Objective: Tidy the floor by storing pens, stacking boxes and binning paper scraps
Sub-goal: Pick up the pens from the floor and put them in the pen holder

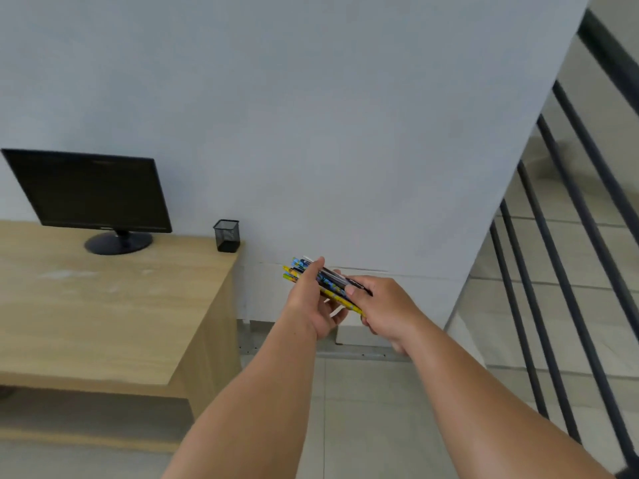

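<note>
A wall (311,98) stands ahead. The desk (103,305) is at left and the railing (570,271) at right, with open floor (363,409) between. A monitor (90,188) sits at the desk's back. Left hand (311,302) and right hand (383,305) both grasp the pens (298,272) in mid-air, beyond the desk's right edge. The cup (226,235) stands at the far right corner.

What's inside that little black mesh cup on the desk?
Nothing sticks out above the mesh cup; its dark walls hide the bottom. The pens are held outside it.
</note>
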